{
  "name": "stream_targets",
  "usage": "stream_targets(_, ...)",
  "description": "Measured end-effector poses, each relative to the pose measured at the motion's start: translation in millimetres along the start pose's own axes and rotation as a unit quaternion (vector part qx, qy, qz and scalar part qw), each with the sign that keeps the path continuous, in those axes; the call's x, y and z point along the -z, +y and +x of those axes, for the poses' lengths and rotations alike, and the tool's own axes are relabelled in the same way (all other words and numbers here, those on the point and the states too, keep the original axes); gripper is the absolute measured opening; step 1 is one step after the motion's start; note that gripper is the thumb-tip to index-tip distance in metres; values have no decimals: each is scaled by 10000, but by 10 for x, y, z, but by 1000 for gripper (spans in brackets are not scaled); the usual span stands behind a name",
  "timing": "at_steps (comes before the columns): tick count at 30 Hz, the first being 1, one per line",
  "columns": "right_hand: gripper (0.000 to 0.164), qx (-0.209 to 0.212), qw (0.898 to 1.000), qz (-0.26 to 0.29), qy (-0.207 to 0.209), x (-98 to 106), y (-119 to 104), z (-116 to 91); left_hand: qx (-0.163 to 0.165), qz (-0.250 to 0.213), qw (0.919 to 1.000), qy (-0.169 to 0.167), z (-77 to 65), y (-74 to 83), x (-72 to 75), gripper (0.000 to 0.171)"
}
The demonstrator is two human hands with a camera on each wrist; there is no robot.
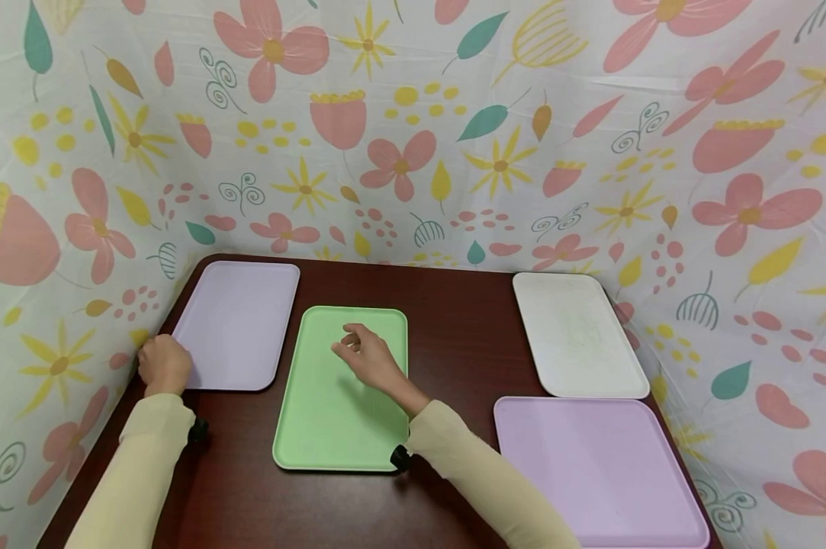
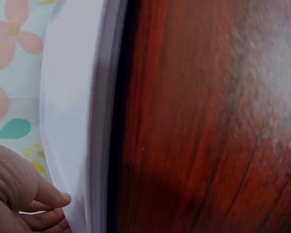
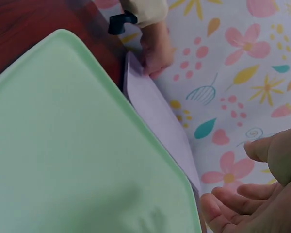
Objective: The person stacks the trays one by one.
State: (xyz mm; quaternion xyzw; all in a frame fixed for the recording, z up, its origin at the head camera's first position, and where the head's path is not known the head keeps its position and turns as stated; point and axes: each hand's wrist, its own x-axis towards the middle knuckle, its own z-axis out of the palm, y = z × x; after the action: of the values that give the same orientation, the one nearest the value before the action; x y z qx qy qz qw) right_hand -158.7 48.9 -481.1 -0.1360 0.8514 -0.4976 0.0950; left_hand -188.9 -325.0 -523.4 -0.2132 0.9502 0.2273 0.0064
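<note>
My left hand (image 1: 165, 364) is at the near left corner of a pale lavender tray (image 1: 241, 324). In the left wrist view, the thumb and fingers (image 2: 56, 196) pinch the rim of this tray (image 2: 70, 97). My right hand (image 1: 373, 358) hovers above a light green tray (image 1: 337, 396), its fingers loosely bent and holding nothing. The right wrist view shows that hand (image 3: 262, 194) with thumb and fingers apart, beyond the edge of the green tray (image 3: 77, 126) in that picture. Fingers of the left hand are partly hidden behind the lavender tray's edge.
On the right side of the dark brown table (image 1: 454, 328) lie a white tray (image 1: 580, 335) at the back and a larger light purple tray (image 1: 598, 465) in front of it. A flower-patterned cloth (image 1: 413, 114) hangs around the back and both sides.
</note>
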Motion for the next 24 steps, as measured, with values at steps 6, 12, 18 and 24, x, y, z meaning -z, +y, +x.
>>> stream_targets(6, 53, -80, 9998, 88, -161, -19, -29, 99, -99, 311, 9994, 138, 65, -35, -57, 35)
stream_targets(12, 57, -271, 9988, 279, -300, -46, -25, 182, -141, 323, 9985, 428, 58, -69, -57, 32)
stream_targets(18, 56, -349, 9968, 649, -293, -40, -28, 287, -243, -349, 9965, 725, -48, 0, 41, 31)
stream_targets(24, 55, -583, 9903, 1233, -263, -29, -88, 420, -252, -927, 9913, 900, -157, 98, 193, 40)
